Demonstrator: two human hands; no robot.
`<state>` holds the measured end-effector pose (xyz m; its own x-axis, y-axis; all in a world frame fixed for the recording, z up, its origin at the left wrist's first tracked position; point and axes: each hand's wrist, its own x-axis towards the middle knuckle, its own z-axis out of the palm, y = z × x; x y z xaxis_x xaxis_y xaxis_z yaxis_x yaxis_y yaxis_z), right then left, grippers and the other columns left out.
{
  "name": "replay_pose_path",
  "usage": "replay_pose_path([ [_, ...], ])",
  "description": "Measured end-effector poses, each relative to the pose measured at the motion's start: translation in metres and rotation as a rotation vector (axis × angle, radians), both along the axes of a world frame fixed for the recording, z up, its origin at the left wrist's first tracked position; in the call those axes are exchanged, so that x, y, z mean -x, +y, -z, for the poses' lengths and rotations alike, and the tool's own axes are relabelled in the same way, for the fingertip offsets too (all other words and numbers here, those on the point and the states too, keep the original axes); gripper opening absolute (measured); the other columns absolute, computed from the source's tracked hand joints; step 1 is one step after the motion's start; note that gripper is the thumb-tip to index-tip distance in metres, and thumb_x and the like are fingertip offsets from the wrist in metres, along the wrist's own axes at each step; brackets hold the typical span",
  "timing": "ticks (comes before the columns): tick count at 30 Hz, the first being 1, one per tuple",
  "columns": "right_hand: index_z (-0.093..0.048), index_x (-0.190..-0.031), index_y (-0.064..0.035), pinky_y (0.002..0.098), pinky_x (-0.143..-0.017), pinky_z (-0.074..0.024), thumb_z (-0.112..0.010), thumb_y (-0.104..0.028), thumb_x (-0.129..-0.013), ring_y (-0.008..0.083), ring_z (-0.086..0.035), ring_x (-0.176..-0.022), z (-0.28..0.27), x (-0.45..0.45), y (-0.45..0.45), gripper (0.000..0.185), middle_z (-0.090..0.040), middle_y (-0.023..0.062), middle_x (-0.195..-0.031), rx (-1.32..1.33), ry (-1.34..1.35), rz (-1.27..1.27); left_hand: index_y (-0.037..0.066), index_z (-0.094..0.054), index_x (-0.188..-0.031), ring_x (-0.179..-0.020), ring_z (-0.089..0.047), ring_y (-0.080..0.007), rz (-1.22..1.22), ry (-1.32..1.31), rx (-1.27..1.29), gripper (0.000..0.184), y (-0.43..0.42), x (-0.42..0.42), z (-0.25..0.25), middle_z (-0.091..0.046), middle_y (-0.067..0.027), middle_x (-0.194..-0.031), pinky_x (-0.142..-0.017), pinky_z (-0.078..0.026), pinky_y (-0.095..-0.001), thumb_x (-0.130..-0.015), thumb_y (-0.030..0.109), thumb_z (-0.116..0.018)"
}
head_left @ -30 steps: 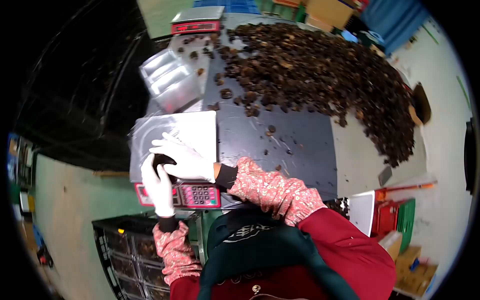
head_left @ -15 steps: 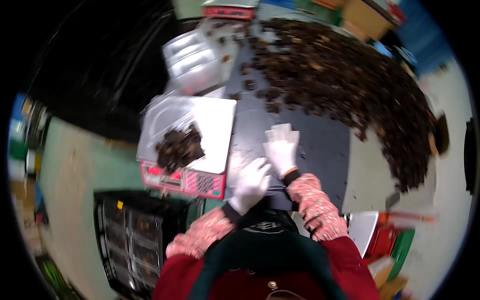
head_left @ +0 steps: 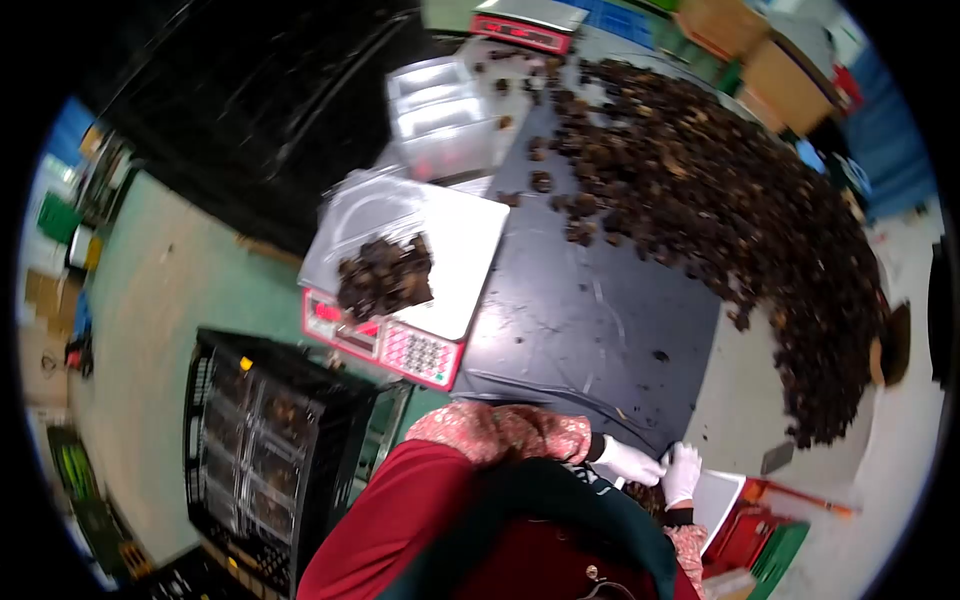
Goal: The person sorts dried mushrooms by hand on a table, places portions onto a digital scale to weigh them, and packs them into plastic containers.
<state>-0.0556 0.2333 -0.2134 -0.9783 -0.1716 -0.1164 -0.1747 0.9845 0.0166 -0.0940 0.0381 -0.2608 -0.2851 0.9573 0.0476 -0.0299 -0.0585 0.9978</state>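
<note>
Both my hands wear white gloves and are close together at the front right corner of the dark grey mat point(head_left: 590, 320). My left hand point(head_left: 630, 462) reaches across my body, its fingertips meeting the other glove; whether they hold anything is unclear. Beside it, my right hand point(head_left: 683, 477) has its fingers stretched toward the mat's edge. Just below the gloves, dark brown bits point(head_left: 645, 497) show beside a white tray point(head_left: 718, 500). On the pink scale point(head_left: 465, 260) to the left lies an open clear plastic box point(head_left: 345, 235) with dark brown, mushroom-like pieces point(head_left: 385, 277).
A large heap of similar dark pieces point(head_left: 720, 180) curves along the table's far and right sides. Stacked clear trays point(head_left: 440, 115) stand behind the scale, and another red scale point(head_left: 520, 32) farther back. A black crate point(head_left: 270, 450) holds filled clear boxes at lower left.
My hands have moved from the middle of the mat toward me and right, to its front right corner. The view has shifted too. The box on the scale stays in place.
</note>
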Motion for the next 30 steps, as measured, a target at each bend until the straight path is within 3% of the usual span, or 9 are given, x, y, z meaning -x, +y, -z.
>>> replay_pose_path([
  [1,-0.068,-0.094,-0.0072,0.0466,-0.085,-0.0465,-0.063,-0.023,-0.085,0.0343,-0.062,-0.094,0.000,-0.018,0.029,0.019,-0.065,0.0143,-0.094,-0.035,-0.050,0.056,-0.005,-0.050,-0.132,-0.131,-0.045,-0.0350,0.103,-0.188,-0.025,0.054,0.010,-0.015,0.006,-0.045,-0.0263,-0.141,-0.107,-0.040,-0.0394,-0.092,0.030,-0.057],
  [3,-0.071,-0.091,-0.0095,0.0471,-0.085,-0.0505,-0.062,-0.037,-0.088,0.0335,-0.066,-0.093,-0.023,-0.030,0.067,0.029,-0.068,0.0164,-0.090,-0.311,-0.620,0.226,-0.004,-0.055,-0.128,-0.125,-0.051,-0.0346,-0.048,0.294,-0.027,0.047,-0.018,0.003,-0.041,-0.053,-0.0239,-0.132,-0.104,-0.041,-0.0410,-0.095,0.029,-0.056],
  [9,-0.073,-0.095,-0.0087,0.0433,-0.078,-0.0516,-0.060,-0.031,-0.094,0.0359,-0.064,-0.088,-0.057,0.081,-0.027,0.026,-0.068,0.0140,-0.091,0.362,-0.016,-0.002,0.004,-0.066,-0.114,-0.090,-0.066,-0.0201,-1.021,0.030,-0.157,0.024,-0.092,0.078,-0.019,-0.067,-0.0108,-0.107,-0.083,-0.053,-0.0315,-0.100,0.018,-0.053],
  [12,-0.063,-0.122,-0.0090,0.0369,-0.096,-0.0482,-0.064,-0.026,-0.091,0.0303,-0.059,-0.113,-0.049,0.165,-0.113,0.036,-0.063,0.0134,-0.119,0.596,0.052,-0.194,0.004,-0.064,-0.114,-0.076,-0.061,-0.0131,-1.385,-0.371,-0.050,0.021,-0.150,0.123,-0.014,-0.064,-0.0074,-0.106,-0.072,-0.052,-0.0267,-0.101,0.012,-0.049],
  [17,-0.049,-0.140,-0.0110,0.0424,-0.105,-0.0411,-0.067,-0.027,-0.087,0.0354,-0.047,-0.127,-0.042,0.296,-0.256,0.058,-0.051,0.0168,-0.138,0.703,0.092,-0.473,0.001,-0.063,-0.111,-0.093,-0.061,-0.0215,-1.913,0.039,0.252,0.022,-0.220,0.173,-0.001,-0.060,-0.0127,-0.111,-0.087,-0.050,-0.0335,-0.094,0.002,-0.050],
  [18,-0.048,-0.141,-0.0121,0.0445,-0.105,-0.0408,-0.067,-0.029,-0.086,0.0366,-0.046,-0.128,-0.037,0.321,-0.284,0.060,-0.050,0.0164,-0.140,0.690,0.132,-0.530,-0.002,-0.060,-0.116,-0.120,-0.051,-0.0327,-1.967,0.291,0.439,0.030,-0.227,0.181,0.006,-0.054,-0.0193,-0.128,-0.107,-0.039,-0.0423,-0.088,-0.004,-0.049],
  [22,-0.044,-0.145,-0.0256,0.0506,-0.099,-0.0417,-0.071,-0.037,-0.083,0.0368,-0.045,-0.129,-0.014,0.393,-0.372,0.069,-0.049,0.0130,-0.142,0.385,0.245,-0.708,-0.004,-0.052,-0.130,-0.140,-0.028,-0.0466,-2.012,0.737,0.763,0.048,-0.241,0.230,-0.028,-0.031,-0.0309,-0.149,-0.116,-0.024,-0.0494,-0.082,-0.008,-0.052],
  [26,-0.065,-0.115,-0.0219,0.0477,-0.082,-0.0450,-0.070,-0.035,-0.081,0.0274,-0.054,-0.110,-0.007,0.417,-0.387,0.037,-0.059,0.0062,-0.115,0.240,0.080,-0.767,-0.002,-0.048,-0.136,-0.140,-0.025,-0.0506,-1.775,0.699,1.380,0.055,-0.254,0.277,-0.021,-0.034,-0.0304,-0.148,-0.117,-0.024,-0.0489,-0.082,0.000,-0.057],
  [30,-0.066,-0.102,-0.0146,0.0471,-0.081,-0.0448,-0.065,-0.030,-0.084,0.0278,-0.058,-0.102,-0.006,0.385,-0.337,0.024,-0.061,0.0074,-0.105,0.307,0.188,-0.789,0.002,-0.054,-0.130,-0.105,-0.056,-0.0357,-1.723,0.536,1.507,0.046,-0.251,0.287,-0.029,-0.059,-0.0155,-0.114,-0.088,-0.049,-0.0440,-0.085,0.003,-0.056],
])
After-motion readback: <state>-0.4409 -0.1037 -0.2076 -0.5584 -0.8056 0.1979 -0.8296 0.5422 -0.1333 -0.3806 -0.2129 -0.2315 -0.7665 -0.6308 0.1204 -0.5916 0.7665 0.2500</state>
